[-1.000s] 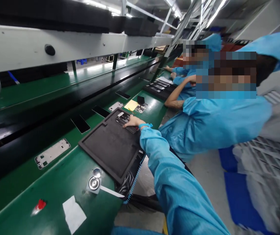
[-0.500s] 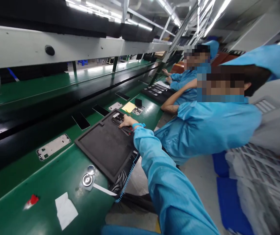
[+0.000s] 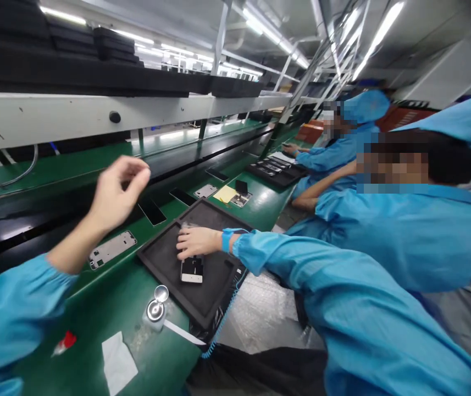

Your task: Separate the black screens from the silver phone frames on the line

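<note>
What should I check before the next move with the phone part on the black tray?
1. Right hand in contact with the phone part: ok, fingers rest at its top edge.
2. Phone part lying flat inside the black tray: ok.
3. Left hand free: cannot tell, fingers pinched together, anything between them too small to see.
4. Tray fully on the green bench: not ok, its near corner overhangs the edge.
5. Wrist strap on, coiled cord attached: ok.
6. Small metal tin clear of the tray: ok, beside it, apart.
</note>
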`<state>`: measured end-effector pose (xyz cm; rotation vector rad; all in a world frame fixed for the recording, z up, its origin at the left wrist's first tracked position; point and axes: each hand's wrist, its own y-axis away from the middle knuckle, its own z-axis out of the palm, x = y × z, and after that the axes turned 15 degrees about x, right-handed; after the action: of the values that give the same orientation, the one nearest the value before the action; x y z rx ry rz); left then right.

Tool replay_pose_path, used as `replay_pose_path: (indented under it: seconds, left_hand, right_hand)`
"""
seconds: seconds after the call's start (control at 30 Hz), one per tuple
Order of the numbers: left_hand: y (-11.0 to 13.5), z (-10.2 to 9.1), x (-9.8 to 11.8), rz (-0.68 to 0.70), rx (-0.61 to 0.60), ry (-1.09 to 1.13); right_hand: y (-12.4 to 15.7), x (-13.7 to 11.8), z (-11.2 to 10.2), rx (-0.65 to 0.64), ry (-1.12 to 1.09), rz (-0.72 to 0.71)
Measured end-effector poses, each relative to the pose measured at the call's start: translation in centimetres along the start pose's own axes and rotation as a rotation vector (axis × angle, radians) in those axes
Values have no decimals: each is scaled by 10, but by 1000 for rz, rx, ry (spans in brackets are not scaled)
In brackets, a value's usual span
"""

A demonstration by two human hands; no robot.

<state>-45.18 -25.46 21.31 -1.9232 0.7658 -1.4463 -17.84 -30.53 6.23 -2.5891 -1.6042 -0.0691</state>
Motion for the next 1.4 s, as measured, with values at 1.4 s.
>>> replay_pose_path:
  seconds: [1.4]
  left_hand:
    - [-47, 475, -209, 6, -953, -736]
  right_hand:
    - [84, -27, 66, 546, -484, 1342]
